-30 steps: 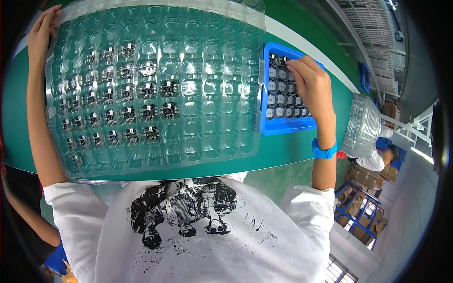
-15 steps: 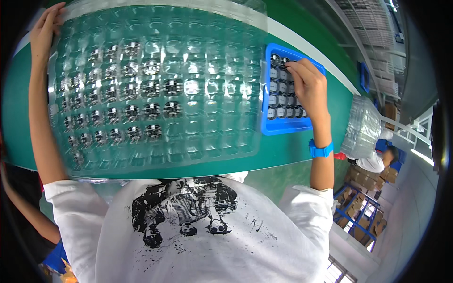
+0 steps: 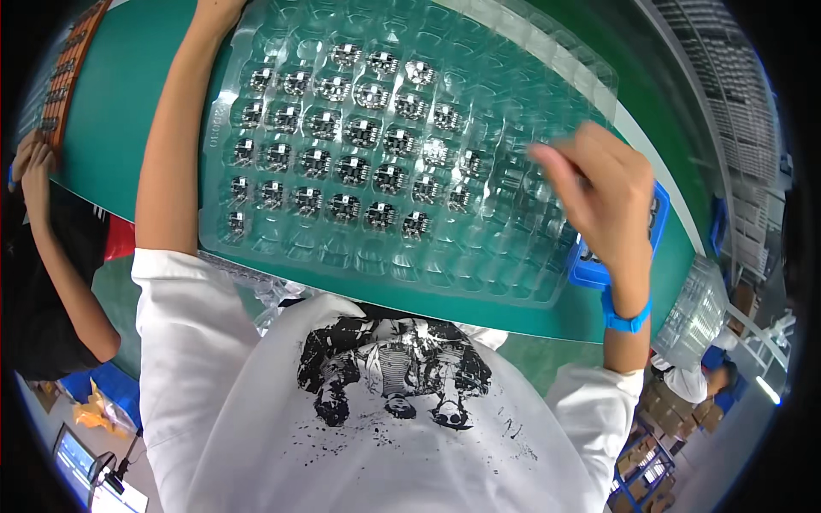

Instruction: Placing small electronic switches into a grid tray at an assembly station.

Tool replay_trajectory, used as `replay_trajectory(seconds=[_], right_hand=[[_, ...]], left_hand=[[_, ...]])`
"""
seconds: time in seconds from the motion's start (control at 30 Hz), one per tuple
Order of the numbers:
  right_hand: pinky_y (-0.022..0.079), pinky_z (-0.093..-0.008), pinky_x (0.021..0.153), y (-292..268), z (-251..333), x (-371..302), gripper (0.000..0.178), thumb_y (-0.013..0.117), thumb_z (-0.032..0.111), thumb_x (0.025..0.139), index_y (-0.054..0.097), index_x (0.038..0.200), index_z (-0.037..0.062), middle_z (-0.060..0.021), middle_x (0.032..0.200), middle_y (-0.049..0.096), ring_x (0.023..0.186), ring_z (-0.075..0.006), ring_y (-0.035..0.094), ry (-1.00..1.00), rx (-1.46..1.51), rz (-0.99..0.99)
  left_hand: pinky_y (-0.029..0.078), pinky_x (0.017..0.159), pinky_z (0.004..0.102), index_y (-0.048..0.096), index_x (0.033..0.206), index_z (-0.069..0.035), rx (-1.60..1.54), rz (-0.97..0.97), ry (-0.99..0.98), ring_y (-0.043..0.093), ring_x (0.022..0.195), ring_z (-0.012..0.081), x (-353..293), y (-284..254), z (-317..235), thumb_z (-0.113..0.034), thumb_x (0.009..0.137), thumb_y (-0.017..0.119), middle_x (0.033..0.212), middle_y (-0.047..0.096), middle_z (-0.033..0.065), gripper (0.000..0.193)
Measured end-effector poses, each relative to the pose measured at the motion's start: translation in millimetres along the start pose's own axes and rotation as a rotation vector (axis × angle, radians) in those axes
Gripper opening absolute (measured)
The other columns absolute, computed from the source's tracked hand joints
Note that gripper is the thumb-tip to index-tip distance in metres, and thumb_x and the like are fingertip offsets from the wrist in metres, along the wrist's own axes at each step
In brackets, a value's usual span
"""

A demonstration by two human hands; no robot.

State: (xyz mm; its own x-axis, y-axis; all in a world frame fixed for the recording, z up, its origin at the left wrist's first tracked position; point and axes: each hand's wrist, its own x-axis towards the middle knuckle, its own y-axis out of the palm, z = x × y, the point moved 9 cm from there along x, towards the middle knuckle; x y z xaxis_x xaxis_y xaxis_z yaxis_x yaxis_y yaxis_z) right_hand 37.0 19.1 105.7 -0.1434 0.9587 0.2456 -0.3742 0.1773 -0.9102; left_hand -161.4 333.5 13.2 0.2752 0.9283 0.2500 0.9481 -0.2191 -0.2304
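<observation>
A clear plastic blister tray [image 3: 513, 278] lies on the green table, with small round circuit boards [image 3: 352, 169] in rows of its pockets. My left hand [image 3: 221, 10] is at the tray's far left corner; the top of the picture cuts off its fingers. Over the tray's right side hovers my right hand [image 3: 605, 192], blurred, with curled fingers and its thumb towards the boards. Whatever its fingertips may hold cannot be made out. Partly beneath that hand stands a blue bin [image 3: 590, 274], its contents mostly hidden.
At the left, another person's hands [image 3: 34, 161] are beside an orange rack [image 3: 70, 73] holding small parts. Stacked clear trays [image 3: 694, 312] stand beyond the table's right end. The table's near edge [image 3: 368, 318] runs just in front of my shirt.
My right hand has left the blue bin and moved over the tray's right side. The view has shifted left, bringing the co-worker's hands and the orange rack into sight.
</observation>
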Motion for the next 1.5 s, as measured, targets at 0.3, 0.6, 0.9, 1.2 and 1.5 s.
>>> replay_trajectory(seconds=[0.3,0.6,0.9,1.2,1.5], right_hand=[[0.046,-0.0380,0.055,82.6,4.6,81.2,0.017,0.064,0.018,0.080,0.066,0.079,0.0012,-0.0125,0.065,0.062,0.059,-0.0297,0.059,0.059,-0.024,0.242],[0.045,-0.0312,0.052,34.6,40.9,97.2,0.004,0.067,0.004,0.075,0.064,0.077,0.0008,-0.0115,0.065,0.060,0.057,-0.0260,0.058,-0.133,-0.124,-0.068],[0.044,-0.0374,0.048,85.7,55.6,92.1,0.011,0.064,0.012,0.080,0.059,0.072,0.0063,-0.0074,0.066,0.058,0.057,-0.0290,0.057,-0.232,-0.351,0.058],[0.048,-0.0400,0.053,94.0,47.6,98.1,0.014,0.063,0.016,0.077,0.059,0.070,0.0053,-0.0088,0.069,0.061,0.063,-0.0305,0.060,-0.144,-0.292,0.109],[0.049,-0.0369,0.049,39.8,68.1,87.0,0.007,0.063,0.004,0.064,0.064,0.071,0.0046,-0.0147,0.067,0.063,0.060,-0.0302,0.064,-0.205,-0.244,-0.023]], left_hand=[[0.039,0.043,0.0201,0.064,0.088,0.001,-0.077,-0.004,-0.017,0.050,0.051,0.0081,-4.5,4.1,-1.7,-0.013,0.091,0.051,0.068,0.060,0.0041,0.019],[0.040,0.043,0.0210,0.064,0.086,0.003,-0.123,0.076,0.045,0.051,0.053,0.0081,-1.8,10.5,-5.5,-0.011,0.088,0.050,0.070,0.060,0.0046,0.020],[0.041,0.044,0.0216,0.065,0.086,0.002,-0.087,0.045,0.040,0.053,0.054,0.0083,-4.8,10.5,-2.5,-0.012,0.088,0.049,0.070,0.061,0.0041,0.021],[0.041,0.045,0.0219,0.065,0.087,0.001,-0.071,0.050,0.047,0.053,0.055,0.0084,-0.7,20.2,-9.9,-0.012,0.088,0.050,0.071,0.061,0.0038,0.020],[0.036,0.053,0.0169,0.067,0.107,-0.004,0.068,0.124,0.084,0.045,0.061,0.0025,21.6,-9.5,39.4,-0.022,0.094,0.051,0.087,0.065,-0.0011,0.027]])
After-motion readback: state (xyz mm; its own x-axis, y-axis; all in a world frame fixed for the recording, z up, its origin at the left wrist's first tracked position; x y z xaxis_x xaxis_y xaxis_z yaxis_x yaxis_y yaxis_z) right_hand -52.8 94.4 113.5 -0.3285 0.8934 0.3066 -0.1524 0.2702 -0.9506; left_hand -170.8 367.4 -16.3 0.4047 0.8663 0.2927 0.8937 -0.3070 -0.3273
